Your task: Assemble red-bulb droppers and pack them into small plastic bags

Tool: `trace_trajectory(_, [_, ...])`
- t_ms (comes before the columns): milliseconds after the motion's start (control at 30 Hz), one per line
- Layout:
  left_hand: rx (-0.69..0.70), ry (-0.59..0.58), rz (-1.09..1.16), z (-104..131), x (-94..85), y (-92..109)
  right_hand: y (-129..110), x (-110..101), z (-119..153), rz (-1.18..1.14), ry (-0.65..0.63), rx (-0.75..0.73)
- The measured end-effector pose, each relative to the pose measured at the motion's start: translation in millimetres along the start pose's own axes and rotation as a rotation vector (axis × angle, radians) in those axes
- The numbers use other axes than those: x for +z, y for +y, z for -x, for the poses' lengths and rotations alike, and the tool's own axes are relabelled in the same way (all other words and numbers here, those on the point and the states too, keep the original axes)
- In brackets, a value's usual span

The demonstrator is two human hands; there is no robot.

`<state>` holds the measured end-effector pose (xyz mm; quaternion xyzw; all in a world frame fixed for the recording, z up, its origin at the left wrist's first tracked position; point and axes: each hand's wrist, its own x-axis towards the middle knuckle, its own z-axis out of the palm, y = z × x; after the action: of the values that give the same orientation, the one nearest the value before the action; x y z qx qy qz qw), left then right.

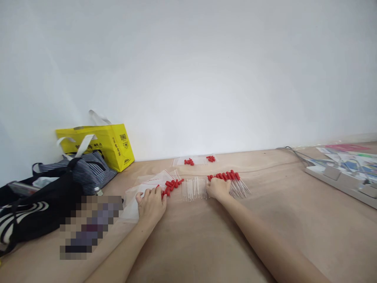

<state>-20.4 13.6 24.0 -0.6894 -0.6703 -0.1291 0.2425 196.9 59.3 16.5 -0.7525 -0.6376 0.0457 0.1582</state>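
Observation:
My left hand [152, 205] rests palm down over clear plastic zip bags [131, 204], fingers apart and bent. Its fingertips are beside a loose pile of red rubber bulbs [169, 186]. My right hand [218, 188] is closed between a row of bare thin clear tubes [194, 189] and a row of droppers [239, 186] fitted with red bulbs. Its fingertips are hidden behind the knuckles, so what they grip cannot be made out. The droppers lie side by side, red ends toward the wall and clear tips toward me.
Near the wall lies another clear bag [200, 160] with red bulbs and tubes. To the left stand a yellow bag [118, 147], a striped bag [96, 173] and a black bag [55, 196], beside a pixelated object [94, 226]. A white power strip [338, 182] and papers [357, 163] lie at right.

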Motion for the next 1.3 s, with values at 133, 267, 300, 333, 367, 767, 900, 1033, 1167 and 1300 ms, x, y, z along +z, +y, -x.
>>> trace_trajectory(133, [-0.05, -0.047, 0.006, -2.7, -2.4, -0.4, 4.2, -6.8, 4.6, -0.002, 0.049, -0.036])
trace_trajectory(267, [-0.098, -0.034, 0.036, -5.9, -12.0, -1.7, 24.9, -9.9, 16.1, -0.063, 0.134, -0.157])
trace_trajectory(300, [-0.095, -0.006, 0.057, -5.3, -14.8, -1.4, 33.4, -9.1, 20.7, -0.108, 0.159, -0.219])
trace_trajectory(333, [-0.076, 0.027, 0.091, -3.8, -17.4, -0.4, 43.0, -7.7, 25.8, -0.164, 0.178, -0.291])
trace_trajectory(367, [-0.036, 0.053, 0.144, -1.3, -19.6, 1.5, 53.1, -6.0, 31.4, -0.228, 0.184, -0.365])
trace_trajectory(767, [0.519, -0.157, 0.643, 40.5, -18.6, 51.7, 83.7, -12.5, 76.1, -0.269, 0.139, -0.68])
trace_trajectory(900, [0.452, -0.146, 0.655, 39.6, -17.1, 51.5, 69.5, -15.4, 85.3, -0.255, 0.127, -0.685])
trace_trajectory(1033, [0.399, -0.134, 0.699, 41.0, -16.0, 53.2, 61.0, -12.8, 91.1, -0.281, 0.124, -0.735])
trace_trajectory(1167, [0.363, -0.16, 0.75, 42.2, -14.3, 56.5, 55.8, -10.9, 94.1, -0.329, 0.142, -0.752])
trace_trajectory(1300, [0.341, -0.161, 0.786, 42.3, -13.8, 58.9, 53.2, -10.7, 97.0, -0.329, 0.134, -0.766])
